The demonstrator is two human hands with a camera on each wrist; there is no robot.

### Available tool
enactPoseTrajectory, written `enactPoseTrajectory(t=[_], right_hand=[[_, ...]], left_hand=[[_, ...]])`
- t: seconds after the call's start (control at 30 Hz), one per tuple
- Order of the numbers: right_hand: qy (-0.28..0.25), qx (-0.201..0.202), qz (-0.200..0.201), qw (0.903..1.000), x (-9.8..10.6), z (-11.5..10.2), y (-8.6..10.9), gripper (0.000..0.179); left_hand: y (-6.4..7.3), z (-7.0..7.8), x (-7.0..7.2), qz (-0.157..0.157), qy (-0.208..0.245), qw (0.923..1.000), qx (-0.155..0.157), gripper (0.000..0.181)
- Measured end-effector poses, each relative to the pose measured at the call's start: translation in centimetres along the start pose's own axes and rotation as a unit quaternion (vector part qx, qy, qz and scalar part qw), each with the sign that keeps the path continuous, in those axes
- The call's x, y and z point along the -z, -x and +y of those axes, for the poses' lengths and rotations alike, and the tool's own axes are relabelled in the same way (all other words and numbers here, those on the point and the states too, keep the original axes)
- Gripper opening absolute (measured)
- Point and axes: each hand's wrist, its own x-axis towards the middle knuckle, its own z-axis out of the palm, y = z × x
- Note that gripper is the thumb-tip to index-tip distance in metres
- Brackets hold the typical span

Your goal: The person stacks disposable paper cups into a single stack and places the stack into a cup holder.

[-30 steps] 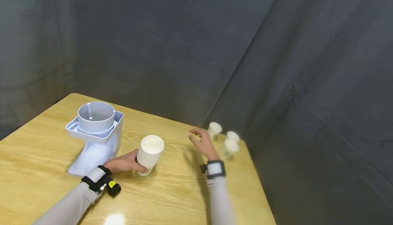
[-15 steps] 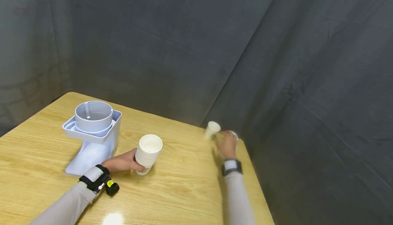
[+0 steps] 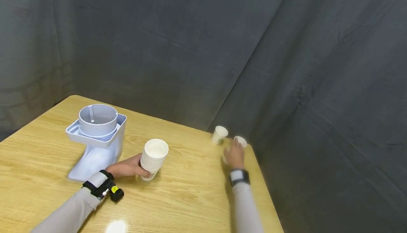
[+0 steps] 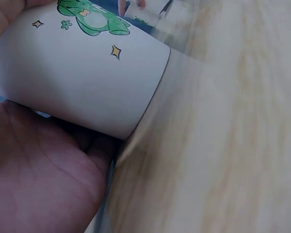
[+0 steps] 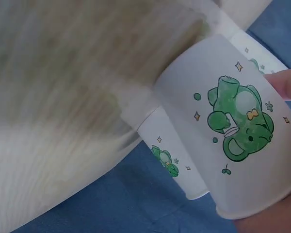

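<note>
My left hand (image 3: 128, 166) grips a nested stack of white paper cups (image 3: 154, 160), which leans slightly with its mouths up. The left wrist view shows the lowest cup (image 4: 87, 77), printed with a green cartoon animal, its base close over the wooden table. At the far right corner, my right hand (image 3: 235, 156) holds a single paper cup (image 5: 237, 126) between thumb (image 5: 286, 83) and fingers. In the head view that hand hides the cup. Just behind it stands another paper cup (image 3: 240, 141), and one more paper cup (image 3: 220, 134) is to its left.
A pale plastic stand (image 3: 105, 155) with a round container (image 3: 98, 125) on top is left of the cup stack. The wooden table (image 3: 184, 190) ends near the right hand, and a dark grey curtain (image 3: 178, 67) hangs behind it.
My right hand has moved right from beside the cups to the front one and now has its fingers around it. The left hand and its stack have stayed nearly still.
</note>
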Motion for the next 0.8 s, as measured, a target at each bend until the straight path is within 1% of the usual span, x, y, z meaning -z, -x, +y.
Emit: enactPoseTrajectory(t=[0.23, 0.33, 0.47, 0.57, 0.7, 0.8], right_hand=[[0.01, 0.042, 0.039, 0.9983, -0.7, -0.2, 0.3, 0.054], [0.004, 0.043, 0.056, 0.9975, -1.0, -0.3, 0.3, 0.054], [-0.022, 0.022, 0.057, 0.9979, -1.3, -0.7, 0.4, 0.059], [-0.034, 0.009, 0.053, 0.998, -1.3, -1.3, 0.4, 0.053], [-0.042, 0.015, 0.043, 0.9981, -1.5, -2.0, 0.4, 0.041], [-0.055, 0.013, 0.026, 0.998, -1.7, -2.4, 0.3, 0.038]], left_hand=[[-0.2, -0.1, 0.2, 0.001, -0.005, 1.0, -0.005, 0.073], [-0.3, -0.2, 0.2, -0.002, -0.003, 1.0, -0.006, 0.074], [-0.3, -0.3, 0.3, -0.002, -0.003, 1.0, -0.005, 0.075], [-0.4, -0.2, 0.3, 0.0, -0.003, 1.0, -0.002, 0.074], [-0.6, -0.2, 0.3, 0.0, 0.0, 1.0, -0.002, 0.073], [-0.6, -0.2, 0.3, -0.002, 0.001, 1.0, -0.004, 0.073]])
